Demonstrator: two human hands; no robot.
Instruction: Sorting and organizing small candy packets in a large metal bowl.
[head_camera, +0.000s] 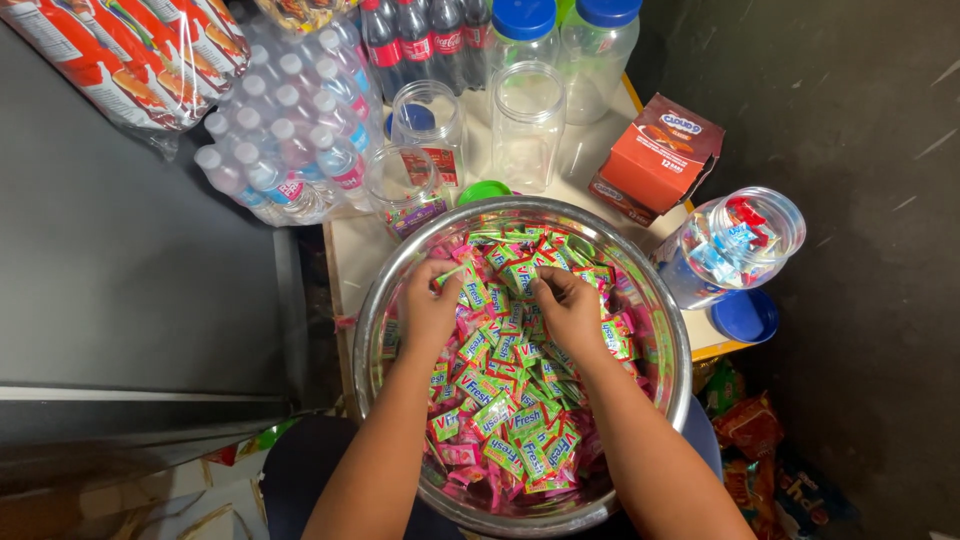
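Observation:
A large steel bowl (668, 330) sits in front of me, heaped with small wrapped candies (500, 400) in green and pink wrappers. My left hand (430, 308) rests on the pile at the bowl's far left, fingers curled around a green candy. My right hand (568, 305) is beside it, fingers closed over candies near the middle of the far side. Both forearms reach in from the near edge. The hands are a few centimetres apart.
Beyond the bowl, a small table (350, 250) holds empty clear plastic jars (527, 125), a jar with a few candies (403, 190), blue-lidded jars (597, 50), an orange box (660, 155) and a tipped jar of wrapped sweets (735, 245). Shrink-wrapped water bottles (285, 130) stand at the left.

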